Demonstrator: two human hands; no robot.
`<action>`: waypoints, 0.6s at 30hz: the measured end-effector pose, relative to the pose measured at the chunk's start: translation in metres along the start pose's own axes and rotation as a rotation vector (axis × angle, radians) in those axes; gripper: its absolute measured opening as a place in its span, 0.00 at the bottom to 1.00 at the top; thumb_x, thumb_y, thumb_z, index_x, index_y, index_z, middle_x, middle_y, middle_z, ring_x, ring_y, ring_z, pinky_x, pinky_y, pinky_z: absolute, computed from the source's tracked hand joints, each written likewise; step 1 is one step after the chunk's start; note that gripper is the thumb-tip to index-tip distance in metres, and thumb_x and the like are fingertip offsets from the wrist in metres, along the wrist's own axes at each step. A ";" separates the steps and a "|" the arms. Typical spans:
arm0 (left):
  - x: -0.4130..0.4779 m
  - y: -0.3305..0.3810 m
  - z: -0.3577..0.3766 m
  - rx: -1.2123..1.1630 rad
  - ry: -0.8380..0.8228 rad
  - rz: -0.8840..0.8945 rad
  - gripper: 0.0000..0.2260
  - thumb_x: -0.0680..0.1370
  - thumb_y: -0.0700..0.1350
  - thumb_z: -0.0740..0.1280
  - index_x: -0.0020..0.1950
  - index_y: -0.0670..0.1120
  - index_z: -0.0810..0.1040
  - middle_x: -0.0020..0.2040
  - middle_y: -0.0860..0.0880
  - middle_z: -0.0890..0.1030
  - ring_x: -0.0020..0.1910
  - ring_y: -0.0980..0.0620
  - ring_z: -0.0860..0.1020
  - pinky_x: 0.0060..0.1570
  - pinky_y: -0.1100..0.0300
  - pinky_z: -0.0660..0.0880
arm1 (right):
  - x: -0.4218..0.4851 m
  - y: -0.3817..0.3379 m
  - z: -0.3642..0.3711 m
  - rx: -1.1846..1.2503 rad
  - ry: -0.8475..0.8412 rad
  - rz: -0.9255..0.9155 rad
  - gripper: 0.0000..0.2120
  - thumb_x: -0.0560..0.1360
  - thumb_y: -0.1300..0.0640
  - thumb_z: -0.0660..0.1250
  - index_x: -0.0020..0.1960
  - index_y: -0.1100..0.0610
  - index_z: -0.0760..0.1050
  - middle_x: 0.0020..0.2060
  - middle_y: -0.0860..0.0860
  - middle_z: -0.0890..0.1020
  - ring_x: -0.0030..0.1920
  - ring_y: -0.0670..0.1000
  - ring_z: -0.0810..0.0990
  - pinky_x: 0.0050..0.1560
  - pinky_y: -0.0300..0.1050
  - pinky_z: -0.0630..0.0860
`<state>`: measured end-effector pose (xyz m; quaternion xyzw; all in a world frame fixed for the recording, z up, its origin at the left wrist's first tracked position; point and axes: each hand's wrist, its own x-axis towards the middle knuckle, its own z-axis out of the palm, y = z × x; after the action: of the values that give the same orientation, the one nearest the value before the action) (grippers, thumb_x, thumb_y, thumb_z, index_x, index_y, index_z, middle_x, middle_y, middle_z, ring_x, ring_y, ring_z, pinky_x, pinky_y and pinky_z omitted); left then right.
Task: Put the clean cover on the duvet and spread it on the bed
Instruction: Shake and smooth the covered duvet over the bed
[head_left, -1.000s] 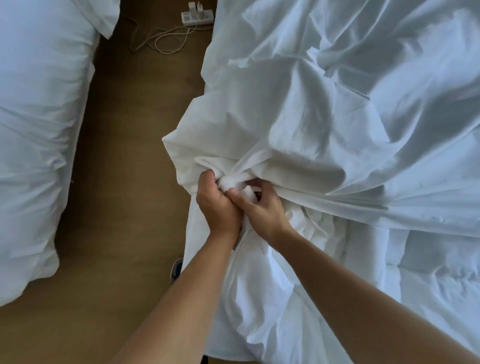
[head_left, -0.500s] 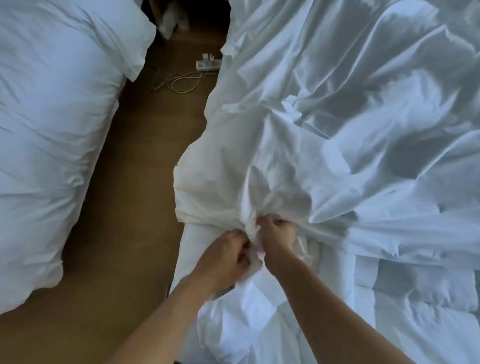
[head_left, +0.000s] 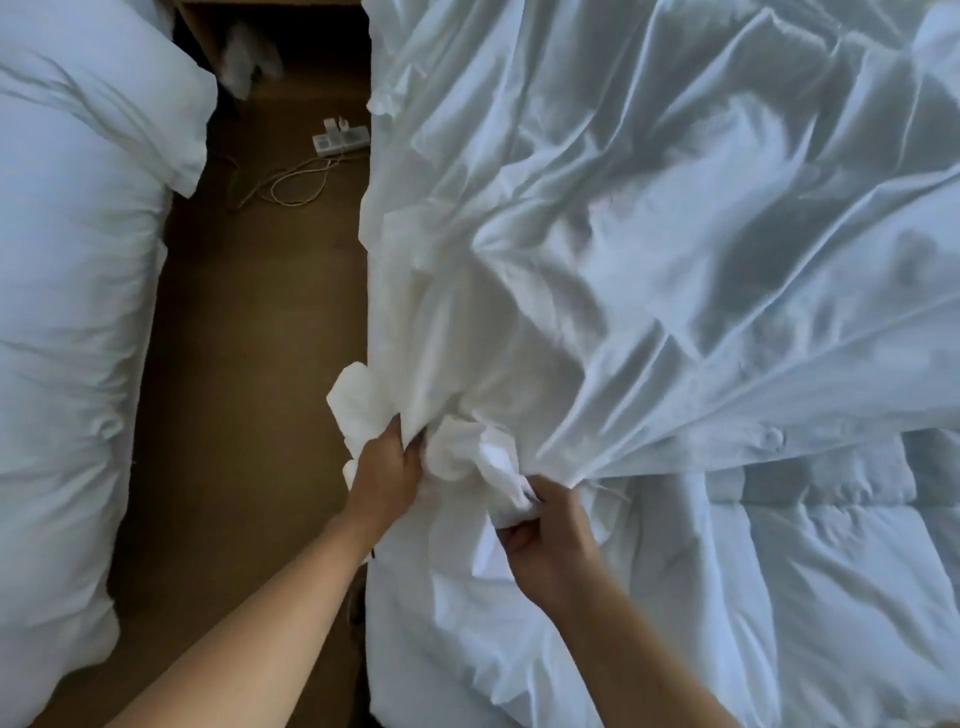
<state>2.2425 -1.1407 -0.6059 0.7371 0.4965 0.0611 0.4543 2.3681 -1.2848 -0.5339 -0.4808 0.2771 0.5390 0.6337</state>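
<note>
Left hand: we see it (head_left: 387, 467) at the left edge of the bedding, knuckles up, fingers curled tightly round a bunched fold of the cover (head_left: 675, 234). A lump of white cloth bulges out just above and to the left of it.
Right hand: it (head_left: 550, 540) sits a little to the right of the left hand and nearer to us, the two apart. Thumb and fingers pinch a small crumpled corner of white cloth. We cannot tell whether that corner belongs to the cover or to the duvet (head_left: 810, 582).
Cover: thin, smooth white cloth, heavily creased, lying across the far and right part of the view. Its creases fan out from the spot where our hands hold it, and its near edge runs from the hands off to the right.
Duvet: puffy and quilted, bare on the near side of the cover's edge, spilling down over the left side.
Bed: hidden under the duvet and cover.
Floor: a brown strip (head_left: 249, 374) between the two beds.
Power strip: white (head_left: 340, 141), on the floor at the far end, with a pale cable (head_left: 291, 182) looped beside it.
Second bed: on the left, in white bedding (head_left: 67, 338), with a pillow (head_left: 119, 104) at its far end.
</note>
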 end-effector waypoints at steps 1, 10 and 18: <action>-0.025 -0.004 -0.010 -0.081 -0.003 -0.021 0.12 0.84 0.57 0.60 0.60 0.53 0.78 0.48 0.58 0.84 0.47 0.55 0.83 0.44 0.59 0.77 | 0.000 -0.009 -0.003 0.108 -0.087 -0.014 0.05 0.71 0.62 0.69 0.45 0.63 0.79 0.36 0.54 0.79 0.34 0.50 0.80 0.33 0.40 0.77; -0.100 -0.037 -0.100 0.254 -0.085 0.011 0.28 0.69 0.59 0.78 0.62 0.50 0.71 0.50 0.51 0.79 0.47 0.48 0.82 0.44 0.48 0.82 | -0.002 -0.038 0.051 -0.013 0.038 -0.255 0.17 0.69 0.53 0.78 0.55 0.59 0.81 0.44 0.54 0.84 0.40 0.51 0.84 0.46 0.46 0.81; -0.102 0.042 0.002 0.636 -0.258 0.506 0.19 0.75 0.58 0.69 0.61 0.49 0.77 0.52 0.47 0.83 0.52 0.44 0.81 0.51 0.53 0.74 | -0.030 0.019 0.024 -0.571 0.133 -0.514 0.03 0.64 0.63 0.69 0.32 0.57 0.77 0.31 0.56 0.74 0.32 0.53 0.75 0.33 0.47 0.70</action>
<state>2.2210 -1.2260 -0.5399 0.9407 0.2333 -0.0786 0.2335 2.3382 -1.2767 -0.5046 -0.7253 0.0268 0.3856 0.5697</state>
